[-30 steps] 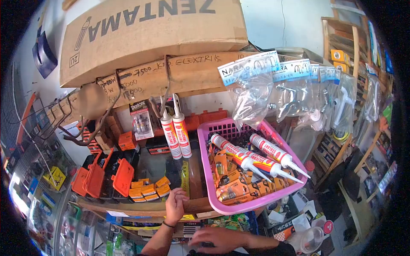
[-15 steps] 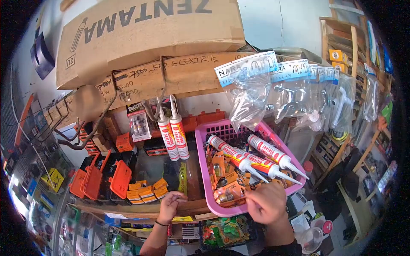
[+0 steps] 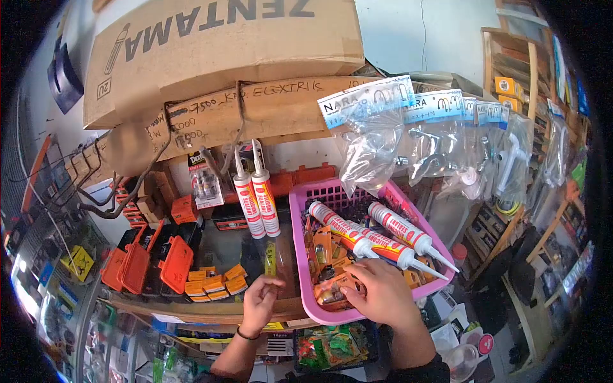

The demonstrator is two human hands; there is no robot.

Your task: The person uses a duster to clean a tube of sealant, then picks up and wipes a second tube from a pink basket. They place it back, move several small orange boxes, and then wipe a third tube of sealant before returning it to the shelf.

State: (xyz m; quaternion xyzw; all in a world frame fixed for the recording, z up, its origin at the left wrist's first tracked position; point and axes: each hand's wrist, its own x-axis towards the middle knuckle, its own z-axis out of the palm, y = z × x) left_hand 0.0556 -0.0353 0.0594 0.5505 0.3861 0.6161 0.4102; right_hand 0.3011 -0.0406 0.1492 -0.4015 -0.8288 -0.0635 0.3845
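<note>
My right hand (image 3: 385, 292) reaches into the front of the pink basket (image 3: 334, 315). Its thumb and fingers close on the edge of an orange blister pack (image 3: 330, 292) with a clear bubble; the fingertips are partly hidden. Silicone sealant tubes (image 3: 399, 226) lie slanted across the basket, nozzles towards its right front. More orange packs (image 3: 324, 241) lie under and beside them. My left hand (image 3: 259, 302), a dark band at its wrist, hovers by the shelf's front edge, left of the basket. Its fingers are loosely bent and slightly apart, with nothing visible in them.
Two sealant tubes (image 3: 257, 199) stand upright behind. Small orange boxes (image 3: 216, 284) and black cases with orange lids (image 3: 174, 263) sit left on the glass shelf (image 3: 239, 249). Bagged taps (image 3: 369, 153) hang above the basket. Metal hooks (image 3: 239, 118) jut out below a large carton (image 3: 223, 57).
My right hand has moved left and down from beside the nozzles onto the orange blister pack. The left hand has shifted only slightly. The tubes lie as before.
</note>
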